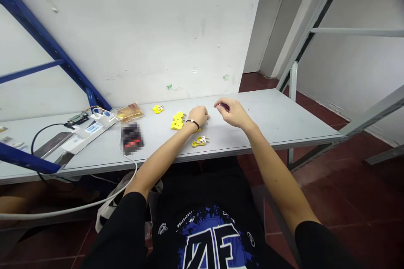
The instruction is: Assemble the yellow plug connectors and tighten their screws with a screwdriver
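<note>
- two hands are out over the grey table [277,124], beyond the person's black t-shirt [205,229]
- left hand [198,116]: fingers curled down at the table top, and whether it's clamped on anything is hidden from this view; a black wristband [193,124] circles the wrist
- right hand [229,112]: just right of the left hand and raised a little, thumb and index finger drawn close in a loose pinch — anything between them is too small to tell
- clump of yellow connectors [177,121]: stacked just left of the left hand, metal prongs showing
- near yellow connector [200,141]: flat on the table, just nearer than the left hand, prongs pointing right
- far yellow connector [157,109]: alone near the wall [135,38], well left of both hands
- further left: a clear packet [130,112], a black object [131,138] blurred past telling, a white power strip [91,132] and a dark phone [52,145]
- a white cable [134,168] curves off the near table edge
- a blue shelf frame [41,29] crosses the far left
</note>
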The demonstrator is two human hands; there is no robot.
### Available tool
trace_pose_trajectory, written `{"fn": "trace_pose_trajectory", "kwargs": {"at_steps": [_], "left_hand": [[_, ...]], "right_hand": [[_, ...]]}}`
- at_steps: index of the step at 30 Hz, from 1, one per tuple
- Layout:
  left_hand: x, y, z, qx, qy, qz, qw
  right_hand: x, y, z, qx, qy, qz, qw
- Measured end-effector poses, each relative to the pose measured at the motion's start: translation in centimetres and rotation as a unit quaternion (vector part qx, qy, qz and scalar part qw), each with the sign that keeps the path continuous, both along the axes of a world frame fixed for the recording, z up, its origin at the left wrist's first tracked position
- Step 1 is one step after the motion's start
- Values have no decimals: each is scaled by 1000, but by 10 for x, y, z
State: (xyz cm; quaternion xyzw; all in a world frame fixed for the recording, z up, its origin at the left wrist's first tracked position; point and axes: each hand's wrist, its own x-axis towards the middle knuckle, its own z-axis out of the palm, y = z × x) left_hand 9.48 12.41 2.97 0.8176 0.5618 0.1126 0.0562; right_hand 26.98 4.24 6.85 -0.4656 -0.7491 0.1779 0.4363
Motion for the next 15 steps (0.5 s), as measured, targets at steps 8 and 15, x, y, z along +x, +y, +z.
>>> {"fn": "trace_pose_trajectory", "kwargs": {"at_steps": [8, 15], "left_hand": [[-2, 0, 3, -12, -7, -34, 999], [-38, -61, 24, 13, -65, -103, 992]], "right_hand": [[1, 1, 2, 6, 8, 11, 1000], [1, -5, 6, 5, 0, 18, 1000]]}}
